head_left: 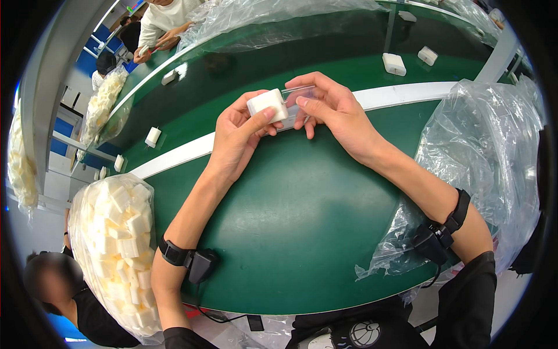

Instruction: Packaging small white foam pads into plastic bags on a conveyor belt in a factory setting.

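Above the green work surface (pixel 279 221), my left hand (pixel 232 131) pinches a small white block (pixel 267 106), its thumb lying across the front face. My right hand (pixel 337 110) is closed on a clear, stiff plastic piece (pixel 299 93) between thumb and fingers. The clear piece meets the right side of the white block; whether it fits around the block or only touches it, I cannot tell. Both hands are close together near the white rail (pixel 401 94).
A clear bag full of white blocks (pixel 119 250) stands at left. Crumpled clear plastic bags (pixel 476 145) lie at right. Beyond the rail, several white blocks (pixel 394 64) sit on a dark green belt (pixel 325 58). One person (pixel 165 20) works at the far left; another (pixel 96 317) is at lower left.
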`<action>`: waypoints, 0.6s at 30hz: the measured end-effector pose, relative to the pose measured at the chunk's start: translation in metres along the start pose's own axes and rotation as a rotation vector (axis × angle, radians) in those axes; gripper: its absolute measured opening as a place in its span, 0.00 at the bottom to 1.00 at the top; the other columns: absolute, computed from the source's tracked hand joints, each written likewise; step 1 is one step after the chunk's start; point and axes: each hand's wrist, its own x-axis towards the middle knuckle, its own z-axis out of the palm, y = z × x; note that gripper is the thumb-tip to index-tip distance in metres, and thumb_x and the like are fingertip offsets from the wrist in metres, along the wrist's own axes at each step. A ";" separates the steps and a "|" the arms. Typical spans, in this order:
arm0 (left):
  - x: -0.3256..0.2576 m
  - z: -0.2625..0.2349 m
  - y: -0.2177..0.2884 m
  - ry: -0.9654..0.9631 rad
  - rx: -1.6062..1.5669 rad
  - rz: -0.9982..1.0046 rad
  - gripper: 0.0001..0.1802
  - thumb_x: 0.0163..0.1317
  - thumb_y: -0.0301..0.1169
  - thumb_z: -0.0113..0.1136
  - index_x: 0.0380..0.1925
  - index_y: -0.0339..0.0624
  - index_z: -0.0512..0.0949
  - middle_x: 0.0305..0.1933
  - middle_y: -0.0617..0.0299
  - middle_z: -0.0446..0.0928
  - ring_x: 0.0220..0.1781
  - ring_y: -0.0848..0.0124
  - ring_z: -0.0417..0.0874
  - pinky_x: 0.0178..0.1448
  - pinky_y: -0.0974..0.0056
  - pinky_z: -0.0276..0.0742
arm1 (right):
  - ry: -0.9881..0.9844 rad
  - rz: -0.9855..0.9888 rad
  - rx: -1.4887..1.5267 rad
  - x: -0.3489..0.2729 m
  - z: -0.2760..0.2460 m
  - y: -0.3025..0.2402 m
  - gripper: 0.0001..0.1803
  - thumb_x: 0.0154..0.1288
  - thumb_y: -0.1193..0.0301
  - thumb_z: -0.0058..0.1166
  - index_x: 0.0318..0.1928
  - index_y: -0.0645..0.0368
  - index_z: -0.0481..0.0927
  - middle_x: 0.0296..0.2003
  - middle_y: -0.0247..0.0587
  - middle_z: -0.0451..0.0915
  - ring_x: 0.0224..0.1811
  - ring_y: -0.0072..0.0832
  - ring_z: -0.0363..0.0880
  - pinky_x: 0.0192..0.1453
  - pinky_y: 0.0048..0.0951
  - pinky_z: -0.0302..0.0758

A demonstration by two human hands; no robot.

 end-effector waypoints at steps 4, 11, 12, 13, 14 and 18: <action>0.001 0.003 -0.001 0.008 0.089 -0.007 0.19 0.67 0.29 0.67 0.54 0.33 0.76 0.43 0.57 0.83 0.39 0.73 0.83 0.46 0.70 0.80 | -0.012 0.014 -0.010 -0.002 0.001 0.001 0.17 0.76 0.71 0.51 0.60 0.64 0.72 0.47 0.43 0.81 0.38 0.23 0.80 0.37 0.25 0.79; -0.001 0.008 -0.003 0.063 0.155 0.058 0.16 0.68 0.29 0.67 0.50 0.32 0.77 0.44 0.55 0.84 0.40 0.71 0.86 0.46 0.68 0.83 | 0.005 -0.036 -0.131 -0.004 0.007 0.000 0.16 0.76 0.71 0.51 0.59 0.65 0.73 0.43 0.40 0.82 0.39 0.21 0.80 0.38 0.25 0.78; -0.001 0.008 -0.003 0.057 0.112 0.067 0.15 0.68 0.29 0.66 0.49 0.31 0.77 0.43 0.54 0.84 0.41 0.70 0.86 0.47 0.68 0.83 | 0.049 -0.049 -0.153 -0.004 0.008 0.001 0.16 0.76 0.70 0.51 0.59 0.65 0.73 0.43 0.39 0.82 0.39 0.21 0.80 0.39 0.25 0.78; -0.001 0.006 -0.003 0.060 0.110 0.068 0.15 0.68 0.29 0.66 0.49 0.31 0.77 0.43 0.54 0.84 0.41 0.70 0.86 0.47 0.68 0.83 | 0.045 -0.047 -0.153 -0.004 0.009 0.001 0.16 0.76 0.70 0.51 0.59 0.65 0.73 0.43 0.39 0.82 0.39 0.21 0.80 0.39 0.25 0.78; -0.001 0.003 -0.002 0.042 0.085 0.053 0.15 0.69 0.30 0.65 0.49 0.31 0.77 0.43 0.54 0.84 0.41 0.70 0.87 0.47 0.67 0.83 | 0.022 -0.047 -0.168 -0.004 0.009 0.001 0.16 0.76 0.70 0.51 0.59 0.64 0.73 0.42 0.39 0.82 0.40 0.21 0.81 0.39 0.25 0.78; -0.003 0.003 -0.001 0.042 0.144 0.066 0.13 0.72 0.32 0.63 0.47 0.32 0.78 0.42 0.53 0.84 0.39 0.69 0.87 0.45 0.67 0.84 | 0.006 -0.095 -0.211 -0.006 0.012 0.000 0.17 0.76 0.70 0.52 0.60 0.64 0.73 0.43 0.40 0.83 0.40 0.21 0.81 0.38 0.26 0.78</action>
